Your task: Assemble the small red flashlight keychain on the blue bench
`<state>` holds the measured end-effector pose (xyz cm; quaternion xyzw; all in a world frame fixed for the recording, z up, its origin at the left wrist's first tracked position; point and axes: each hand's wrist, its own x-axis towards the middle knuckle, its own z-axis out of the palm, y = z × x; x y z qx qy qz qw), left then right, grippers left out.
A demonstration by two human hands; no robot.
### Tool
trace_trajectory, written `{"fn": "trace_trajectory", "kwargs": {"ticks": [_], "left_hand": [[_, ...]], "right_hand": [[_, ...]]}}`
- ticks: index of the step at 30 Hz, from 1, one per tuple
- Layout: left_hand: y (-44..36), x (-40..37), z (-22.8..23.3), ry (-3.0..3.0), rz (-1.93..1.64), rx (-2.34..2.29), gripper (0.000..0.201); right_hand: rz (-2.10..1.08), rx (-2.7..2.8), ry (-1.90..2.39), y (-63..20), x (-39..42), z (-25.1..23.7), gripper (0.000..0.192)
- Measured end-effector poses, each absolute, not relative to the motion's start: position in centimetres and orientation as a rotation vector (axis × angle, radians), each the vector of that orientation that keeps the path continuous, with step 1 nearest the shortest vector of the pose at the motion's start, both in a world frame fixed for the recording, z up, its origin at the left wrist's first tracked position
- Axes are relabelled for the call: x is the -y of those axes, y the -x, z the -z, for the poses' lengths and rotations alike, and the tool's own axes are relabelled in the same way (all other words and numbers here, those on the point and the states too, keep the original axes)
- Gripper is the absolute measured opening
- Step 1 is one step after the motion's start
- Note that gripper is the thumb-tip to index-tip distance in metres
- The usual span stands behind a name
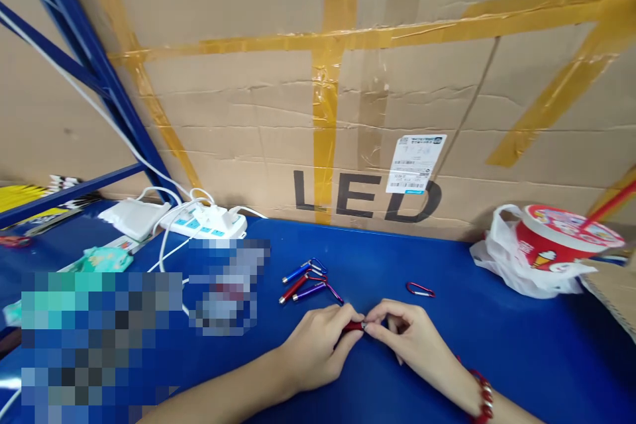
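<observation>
Near the front edge of the blue worktop (497, 344), my left hand (318, 351) and right hand (412, 338) meet over a small red keychain torch (354, 326). My left fingers wrap its body; my right fingertips pinch its metal end. Its long axis lies roughly left to right, parallel to the front edge, the metal end pointing right. Just beyond lie three more torches (305, 281), blue, red and purple, and a loose red carabiner (420, 289). Farther back, a white power strip (211, 224) sits against the cardboard box (348, 112).
</observation>
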<state>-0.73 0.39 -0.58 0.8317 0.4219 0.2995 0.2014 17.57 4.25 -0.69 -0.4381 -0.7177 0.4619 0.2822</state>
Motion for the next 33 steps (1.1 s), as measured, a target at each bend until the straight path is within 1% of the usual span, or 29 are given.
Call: {"fn": "trace_trajectory", "kwargs": {"ticks": [7,17,25,33], "left_hand": [[0.9,-0.4,0.5,-2.38,-0.758,-1.205,0.01],[1.0,-0.3,0.6,-2.377,-0.764,-1.207,0.01],[0.9,-0.3,0.4,-2.374,-0.736,-1.244,0.013],[0.8,0.0,0.3,-2.377,-0.719,-1.287,0.013]], "right_hand": [[-1.221,1.936,1.249,-17.4,-4.4,0.9,0.031],[-1.184,1.939,1.212,-17.4,-4.4,1.0,0.029],[-1.211,1.924,1.239,-17.4,-4.5,0.8,0.034],[-1.183,1.962,1.246,-17.7,-4.7,2.0,0.038]]}}
